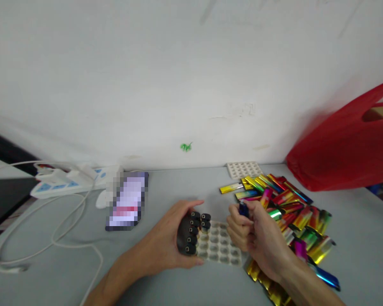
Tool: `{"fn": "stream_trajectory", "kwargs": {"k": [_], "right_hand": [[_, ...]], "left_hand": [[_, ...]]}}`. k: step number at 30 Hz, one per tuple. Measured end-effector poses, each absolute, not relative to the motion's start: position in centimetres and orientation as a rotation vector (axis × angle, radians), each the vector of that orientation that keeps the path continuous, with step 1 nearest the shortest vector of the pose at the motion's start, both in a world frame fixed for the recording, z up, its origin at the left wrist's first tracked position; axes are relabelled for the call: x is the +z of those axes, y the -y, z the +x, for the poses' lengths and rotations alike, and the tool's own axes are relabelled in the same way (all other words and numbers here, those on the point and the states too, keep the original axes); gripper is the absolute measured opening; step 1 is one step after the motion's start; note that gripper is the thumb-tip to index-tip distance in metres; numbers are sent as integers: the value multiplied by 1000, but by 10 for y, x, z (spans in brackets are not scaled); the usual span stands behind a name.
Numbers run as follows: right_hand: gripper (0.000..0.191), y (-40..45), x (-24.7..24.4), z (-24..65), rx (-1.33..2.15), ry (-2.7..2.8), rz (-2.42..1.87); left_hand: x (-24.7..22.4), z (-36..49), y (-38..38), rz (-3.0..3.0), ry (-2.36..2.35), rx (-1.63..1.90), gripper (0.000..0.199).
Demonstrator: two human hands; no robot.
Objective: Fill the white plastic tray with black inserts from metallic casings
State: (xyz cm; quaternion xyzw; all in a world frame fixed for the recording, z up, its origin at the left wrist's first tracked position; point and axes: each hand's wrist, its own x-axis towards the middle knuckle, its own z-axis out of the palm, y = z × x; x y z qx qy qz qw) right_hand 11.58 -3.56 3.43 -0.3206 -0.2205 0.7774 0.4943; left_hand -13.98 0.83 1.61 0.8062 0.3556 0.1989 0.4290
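My left hand [164, 240] curves around the left end of a white grid tray [221, 242], fingers at its far side and thumb at its near side. Several dark pieces [192, 230] with black ends, each marked by a small ring, stand in the tray's left cells; its other visible cells hold nothing. Over the tray's right end, my right hand [250, 227] is closed on a dark blue lighter [243, 209], only its upper end showing. Beside and behind that hand lies a loose pile of shiny metallic lighters [306, 221] in gold, red, green, purple and blue.
Another white grid tray [244, 169] lies against the wall. A red bag [341, 153] stands at the back right. On the left are a phone [127, 202], a power strip [79, 180] with plugs, and loose white cables [76, 244] on the grey table [166, 187].
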Motion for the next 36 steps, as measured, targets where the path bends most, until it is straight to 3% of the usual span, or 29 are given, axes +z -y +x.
{"fn": "stream_trajectory", "kwargs": {"k": [21, 36], "right_hand": [[61, 35, 35, 116, 1917, 544, -849], [61, 38, 34, 112, 1731, 624, -1008]], "left_hand": [[15, -140, -8, 2019, -879, 500, 115], [18, -139, -8, 1975, -877, 474, 112]]}}
